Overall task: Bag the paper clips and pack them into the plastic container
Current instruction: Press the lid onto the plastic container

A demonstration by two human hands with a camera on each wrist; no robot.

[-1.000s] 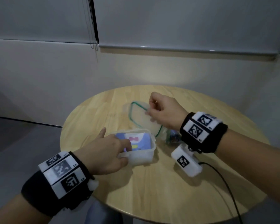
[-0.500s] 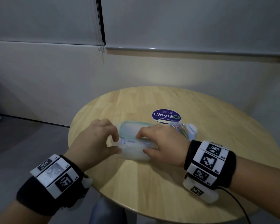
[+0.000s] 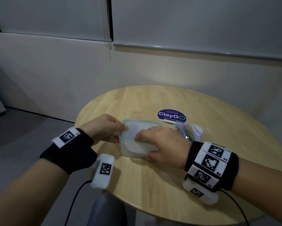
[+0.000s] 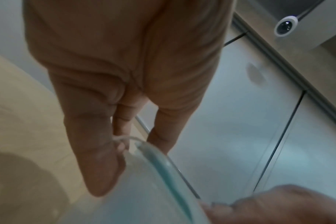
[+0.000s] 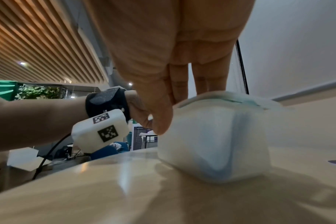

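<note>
A translucent plastic container [image 3: 133,150] stands on the round wooden table [image 3: 153,185] with its green-rimmed lid [image 3: 142,128] on top. My left hand [image 3: 115,132] pinches the lid's left edge; the left wrist view shows thumb and fingers at the lid [image 4: 163,166] corner. My right hand [image 3: 146,144] has its fingers on the lid and its thumb against the near wall of the container [image 5: 217,144]. A clear bag of coloured paper clips [image 3: 185,132] lies on the table just right of the container, beyond my right hand.
A purple round sticker [image 3: 171,115] is stuck on the table behind the container. The table's near edge runs under my wrists, with a cable hanging from each wrist camera. A grey wall stands close behind the table.
A second ago my right hand held the lid apart from the open container. The lid now sits on the container, with both hands at its edges.
</note>
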